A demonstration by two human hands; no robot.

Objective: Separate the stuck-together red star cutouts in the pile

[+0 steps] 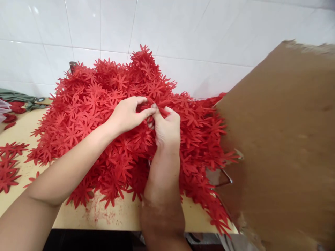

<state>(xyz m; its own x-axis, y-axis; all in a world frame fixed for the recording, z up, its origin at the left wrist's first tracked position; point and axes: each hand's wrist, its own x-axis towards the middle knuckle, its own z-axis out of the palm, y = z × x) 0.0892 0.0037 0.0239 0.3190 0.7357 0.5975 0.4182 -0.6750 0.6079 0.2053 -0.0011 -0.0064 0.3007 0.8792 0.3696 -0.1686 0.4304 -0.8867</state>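
Observation:
A big heap of red star-shaped petal cutouts (86,115) lies on the pale table. Over its middle, my left hand (131,111) and my right hand (167,125) meet, fingertips close together. Between them is a red petal cutout (164,104), pinched by both hands. The right hand's thumb is bent against the piece, and the left thumb touches near it. Parts of the fingers are hidden behind the cutout and the hands.
A brown cardboard sheet (282,146) stands at the right, close to the heap. White wall tiles (183,28) rise behind. A smaller pile of red cutouts (9,165) lies at the left. Red specks mark the table (117,212). A green cloth (18,96) is at the far left.

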